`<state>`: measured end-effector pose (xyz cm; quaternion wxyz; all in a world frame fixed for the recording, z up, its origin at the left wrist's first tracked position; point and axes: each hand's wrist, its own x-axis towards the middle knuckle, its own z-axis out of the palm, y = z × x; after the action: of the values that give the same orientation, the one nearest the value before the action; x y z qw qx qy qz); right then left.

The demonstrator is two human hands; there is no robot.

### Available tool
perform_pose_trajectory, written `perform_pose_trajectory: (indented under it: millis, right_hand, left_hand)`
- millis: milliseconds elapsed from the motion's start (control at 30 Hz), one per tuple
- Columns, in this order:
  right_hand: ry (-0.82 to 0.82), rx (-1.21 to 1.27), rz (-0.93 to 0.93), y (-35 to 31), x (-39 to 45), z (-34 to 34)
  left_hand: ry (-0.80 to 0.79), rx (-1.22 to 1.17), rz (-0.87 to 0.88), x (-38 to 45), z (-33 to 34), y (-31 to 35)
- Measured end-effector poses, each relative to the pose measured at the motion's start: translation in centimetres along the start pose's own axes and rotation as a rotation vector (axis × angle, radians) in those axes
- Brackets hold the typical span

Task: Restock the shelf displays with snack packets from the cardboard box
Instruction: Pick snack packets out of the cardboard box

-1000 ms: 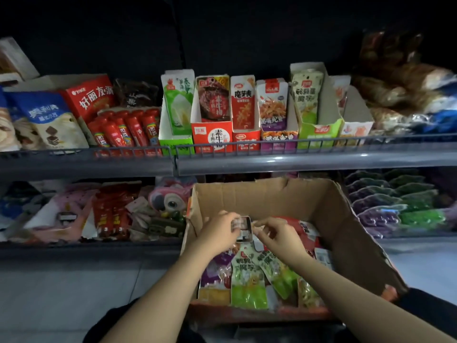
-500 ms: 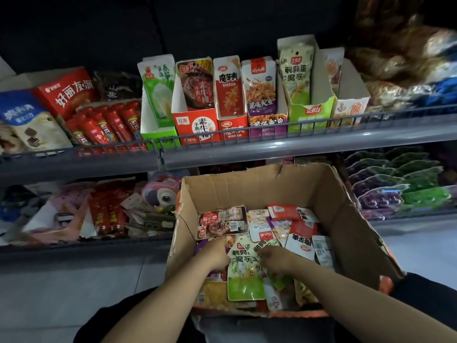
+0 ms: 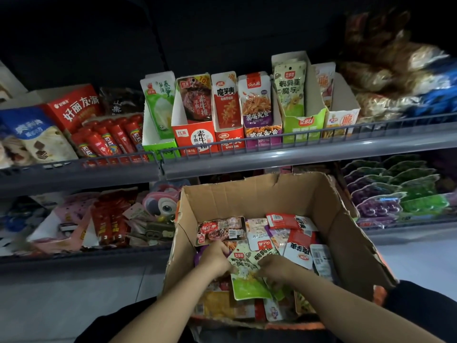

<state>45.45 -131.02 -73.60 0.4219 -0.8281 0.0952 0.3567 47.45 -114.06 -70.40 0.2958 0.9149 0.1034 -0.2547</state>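
Observation:
An open cardboard box (image 3: 346, 233) sits in front of me, below the upper shelf (image 3: 247, 160), with several mixed snack packets inside. Both my hands are down in the pile. My left hand (image 3: 214, 258) curls its fingers at the left edge of a green-and-white packet (image 3: 243, 277). At that packet's right edge my right hand (image 3: 274, 268) grips it among more green packets. A dark red meat packet (image 3: 220, 230) lies flat at the box's back left. On the shelf, a green display carton (image 3: 300, 127) holds matching green packets.
Red, purple and orange display cartons (image 3: 195, 137) stand in a row behind the shelf's wire rail. Red sausage sticks (image 3: 108, 139) and blue bags lie to the left, grape-shaped packs (image 3: 385, 201) on the lower shelf right. Grey floor shows at lower left.
A second ago both hands held a small dark packet above the box. It now lies at the box's back left, and both hands have dropped into the pile onto the green packets.

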Motion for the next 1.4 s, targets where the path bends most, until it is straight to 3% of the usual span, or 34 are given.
perform_pose_trajectory:
  millis: [233, 400, 567, 733, 867, 1033, 1400]
  right_hand:
    - [0.071, 0.013, -0.001, -1.6, -1.9, -1.3]
    - [0.001, 0.186, -0.007, -3.2, -4.4, -2.4]
    - [0.24, 0.456, -0.164, -4.4, -6.0, -3.8]
    - [0.466, 0.484, -0.387, -6.1, -8.7, -6.6]
    - [0.548, 0.613, -0.536, -7.2, -10.8, -8.9]
    - [0.597, 0.786, -0.631, -8.5, -12.5, -11.4]
    - [0.871, 0.679, -0.824, -9.7, -12.2, -17.8]
  left_hand:
    - [-0.006, -0.124, 0.072, -2.1, -2.6, 0.0]
    - [0.009, -0.255, 0.131, -4.1, -4.2, 0.8]
    - [0.104, -0.383, 0.203, -5.8, -5.5, 2.6]
    - [0.244, -0.588, 0.291, -7.1, -7.0, 5.5]
    - [0.166, -0.83, 0.307, -8.0, -8.4, 8.5]
    - [0.072, -0.914, 0.302, -8.2, -10.2, 13.1]
    - [-0.093, -0.923, 0.392, -5.6, -13.0, 21.8]
